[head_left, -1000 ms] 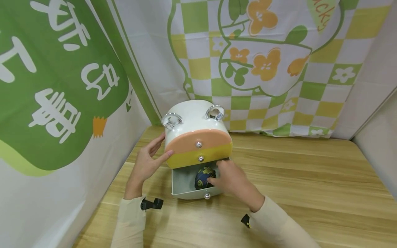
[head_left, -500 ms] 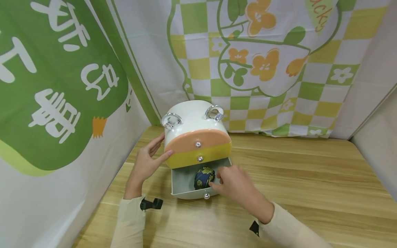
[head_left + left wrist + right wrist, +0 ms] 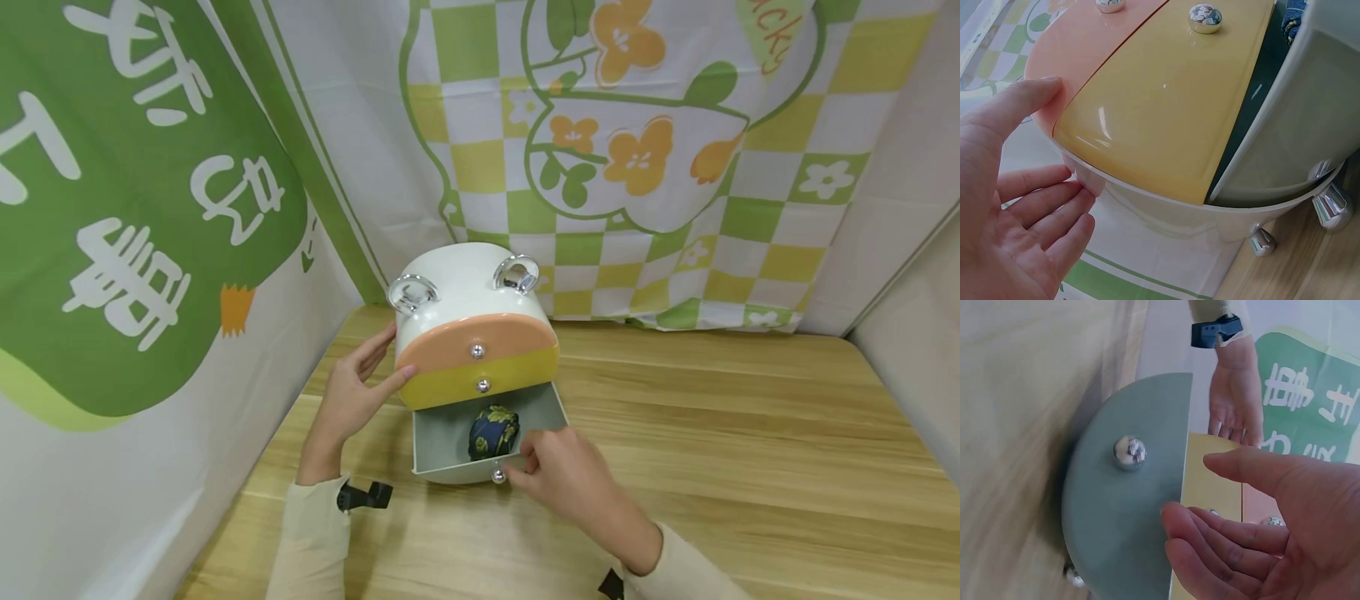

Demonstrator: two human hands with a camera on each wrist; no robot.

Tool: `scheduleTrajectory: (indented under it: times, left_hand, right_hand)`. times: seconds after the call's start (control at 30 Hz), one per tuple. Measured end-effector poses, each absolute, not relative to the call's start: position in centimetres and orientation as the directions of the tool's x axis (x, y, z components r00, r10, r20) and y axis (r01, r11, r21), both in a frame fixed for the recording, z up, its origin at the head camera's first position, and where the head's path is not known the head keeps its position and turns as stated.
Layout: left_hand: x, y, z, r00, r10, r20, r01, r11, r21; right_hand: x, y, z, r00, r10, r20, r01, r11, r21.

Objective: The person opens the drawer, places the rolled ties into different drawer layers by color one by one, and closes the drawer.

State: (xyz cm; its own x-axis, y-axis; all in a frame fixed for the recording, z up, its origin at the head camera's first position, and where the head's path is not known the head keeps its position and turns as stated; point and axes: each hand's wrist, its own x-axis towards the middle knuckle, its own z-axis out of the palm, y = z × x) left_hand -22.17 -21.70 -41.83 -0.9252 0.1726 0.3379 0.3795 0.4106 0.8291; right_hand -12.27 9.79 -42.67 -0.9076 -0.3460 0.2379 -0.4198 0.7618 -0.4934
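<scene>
A small rounded chest of drawers [image 3: 468, 287] with a white body stands on the table. Its peach and yellow drawers are closed, while the grey-green bottom drawer [image 3: 437, 442] is pulled out. In that drawer lies a dark blue rolled bundle [image 3: 493, 432] with yellow-green leaves, its material unclear. My left hand [image 3: 351, 398] rests on the chest's left side, the thumb [image 3: 1041, 94] on the peach front and the fingers straight along the side. Just off the right part of the bottom drawer's front, near its silver knob [image 3: 1130, 452], is my right hand [image 3: 566, 477], fingers loosely bent and holding nothing.
Two silver ring-shaped pieces [image 3: 516, 274] stick up from the chest's top. The wooden table [image 3: 712, 433] extends to the right. A printed green-checked cloth [image 3: 637, 208] hangs behind, and a green-and-white cloth [image 3: 247, 358] hangs along the left.
My right hand has moved from inside the bottom drawer, beside the bundle, toward me to the drawer's front. My left hand stays at the chest, and the bundle remains in the drawer.
</scene>
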Motion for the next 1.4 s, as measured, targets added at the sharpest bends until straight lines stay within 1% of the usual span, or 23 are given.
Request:
scheduleTrajectory:
  times: [0.2, 0.3, 0.57, 0.77, 0.93, 1.17, 1.4]
  left_hand:
    - [-22.1, -21.8, -42.0, -0.927, 0.165, 0.338, 0.376, 0.416, 0.828]
    - [-22.1, -21.8, -42.0, -0.925, 0.166, 0.341, 0.379, 0.417, 0.826]
    - [-22.1, -21.7, -41.8, -0.923, 0.166, 0.348, 0.386, 0.411, 0.826]
    - [-22.1, -21.8, -41.9, -0.926, 0.169, 0.338, 0.378, 0.415, 0.828]
    - [-22.1, -22.0, -42.0, -0.932, 0.161, 0.325, 0.363, 0.422, 0.831]
    - [-22.1, -21.9, -42.0, -0.930, 0.165, 0.329, 0.368, 0.425, 0.827]
    - [-22.2, -21.7, -41.8, -0.928, 0.166, 0.333, 0.373, 0.422, 0.827]
  right_hand:
    - [-11.3, 9.5, -43.7, -0.923, -0.333, 0.194, -0.382, 0.730, -0.567]
    - [-11.1, 9.3, -44.3, -0.928, -0.325, 0.181, -0.367, 0.728, -0.579]
    - [-11.2, 8.9, -45.5, -0.925, -0.312, 0.215, -0.379, 0.749, -0.544]
    - [-11.3, 8.5, -46.6, -0.930, -0.308, 0.201, -0.367, 0.755, -0.543]
    - [-11.5, 7.9, -47.2, -0.927, -0.312, 0.207, -0.375, 0.772, -0.514]
    - [-11.4, 7.2, -47.9, -0.935, -0.313, 0.167, -0.353, 0.773, -0.528]
    - [-11.5, 7.0, -48.3, -0.935, -0.284, 0.214, -0.355, 0.791, -0.498]
